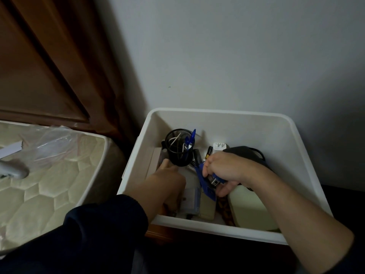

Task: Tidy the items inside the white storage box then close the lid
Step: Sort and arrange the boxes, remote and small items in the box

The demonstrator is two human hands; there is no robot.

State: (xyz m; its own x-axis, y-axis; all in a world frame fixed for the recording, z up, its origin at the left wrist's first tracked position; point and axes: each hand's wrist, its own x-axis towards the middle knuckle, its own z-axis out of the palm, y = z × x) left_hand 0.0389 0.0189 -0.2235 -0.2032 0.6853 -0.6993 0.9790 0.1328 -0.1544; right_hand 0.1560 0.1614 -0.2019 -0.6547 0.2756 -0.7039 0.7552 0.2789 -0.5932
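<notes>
The white storage box (221, 112) stands open against the wall, no lid in view. Inside at the back left is a black mesh pen cup (178, 148) holding blue pens and a white cable. My left hand (167, 175) reaches in with its fingertips touching the base of that cup. My right hand (223, 171) is closed around a blue tool with metal parts (206, 185) in the box's middle. A black face mask (245, 152) lies behind my right hand. A white charger plug (219, 145) and a black comb (197, 155) sit near the back.
A cream rounded object (250, 208) fills the box's front right, with pale cards or packets (197, 202) beside it. A quilted mattress (49, 184) with clear plastic (51, 143) lies to the left. A brown wooden headboard (39, 66) rises behind it.
</notes>
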